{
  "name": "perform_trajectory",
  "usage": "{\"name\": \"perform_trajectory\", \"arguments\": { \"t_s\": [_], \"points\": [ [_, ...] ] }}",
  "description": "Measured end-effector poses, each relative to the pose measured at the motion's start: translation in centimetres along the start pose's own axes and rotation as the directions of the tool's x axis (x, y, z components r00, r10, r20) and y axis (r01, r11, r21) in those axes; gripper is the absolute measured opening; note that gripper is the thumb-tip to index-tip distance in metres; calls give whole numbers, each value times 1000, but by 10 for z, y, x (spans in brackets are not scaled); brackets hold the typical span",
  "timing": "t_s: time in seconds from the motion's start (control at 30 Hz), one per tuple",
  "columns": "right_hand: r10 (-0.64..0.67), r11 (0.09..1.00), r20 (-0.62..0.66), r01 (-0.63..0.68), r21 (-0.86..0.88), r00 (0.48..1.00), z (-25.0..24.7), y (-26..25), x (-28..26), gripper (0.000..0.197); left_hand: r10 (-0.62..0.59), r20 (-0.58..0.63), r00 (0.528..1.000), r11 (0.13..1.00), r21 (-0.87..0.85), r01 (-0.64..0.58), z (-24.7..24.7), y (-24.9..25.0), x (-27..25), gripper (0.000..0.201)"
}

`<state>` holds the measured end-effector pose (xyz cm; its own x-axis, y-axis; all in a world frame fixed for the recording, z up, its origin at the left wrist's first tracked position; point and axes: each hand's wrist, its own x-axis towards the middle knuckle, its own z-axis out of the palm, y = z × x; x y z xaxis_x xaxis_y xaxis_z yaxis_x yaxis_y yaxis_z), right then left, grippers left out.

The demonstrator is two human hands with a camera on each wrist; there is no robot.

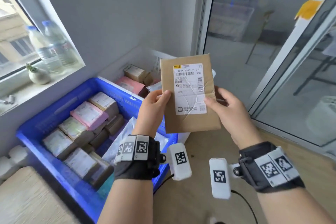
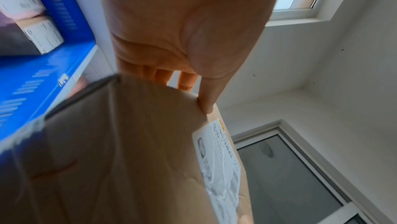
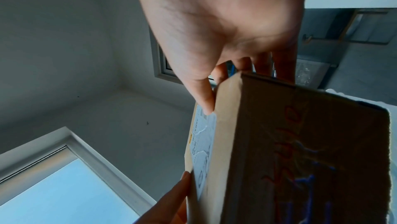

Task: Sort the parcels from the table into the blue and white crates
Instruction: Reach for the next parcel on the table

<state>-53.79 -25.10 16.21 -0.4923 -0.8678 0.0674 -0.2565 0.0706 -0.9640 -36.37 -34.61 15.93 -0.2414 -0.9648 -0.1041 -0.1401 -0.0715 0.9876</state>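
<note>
Parcel (image 1: 189, 94) stands upright above the blue crate (image 1: 45, 127) and white crate (image 1: 160, 56), label toward the person, apparently for reading, left hand (image 1: 154, 107) and right hand (image 1: 231, 111) each in a thumb-front pinching grip on its side edges.

Both forearms were bare, with no sleeves. Behind the left hand (image 1: 153, 109) sat a black fabric wrist strap (image 1: 138, 162) carrying white tiles printed with black square codes. The right hand (image 1: 231, 112) wore a matching strap (image 1: 269, 167). On the inner side of each strap a black bolt held a white, rounded camera block (image 1: 180, 161), each bearing one code tile. A thin black cable (image 1: 245, 203) trailed from the right block (image 1: 219, 177).
</note>
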Motion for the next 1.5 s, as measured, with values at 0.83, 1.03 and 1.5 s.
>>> {"name": "perform_trajectory", "arguments": {
  "t_s": [0.83, 1.03, 1.5],
  "points": [
    [-3, 997, 493, 43, -69, 870, 30, 91, 341, 24, -149, -365, 919, 989, -30, 148, 97, -18, 219, 31],
    [56, 989, 604, 37, -140, 795, 72, 102, 380, 27, -190, -403, 895, 979, -16, 201, 76, -33, 267, 34],
    [243, 965, 835, -35, -260, 494, 158, 137, 426, 17, -434, -592, 679, 875, -97, 474, 54, -72, 288, 36]
  ]
}}
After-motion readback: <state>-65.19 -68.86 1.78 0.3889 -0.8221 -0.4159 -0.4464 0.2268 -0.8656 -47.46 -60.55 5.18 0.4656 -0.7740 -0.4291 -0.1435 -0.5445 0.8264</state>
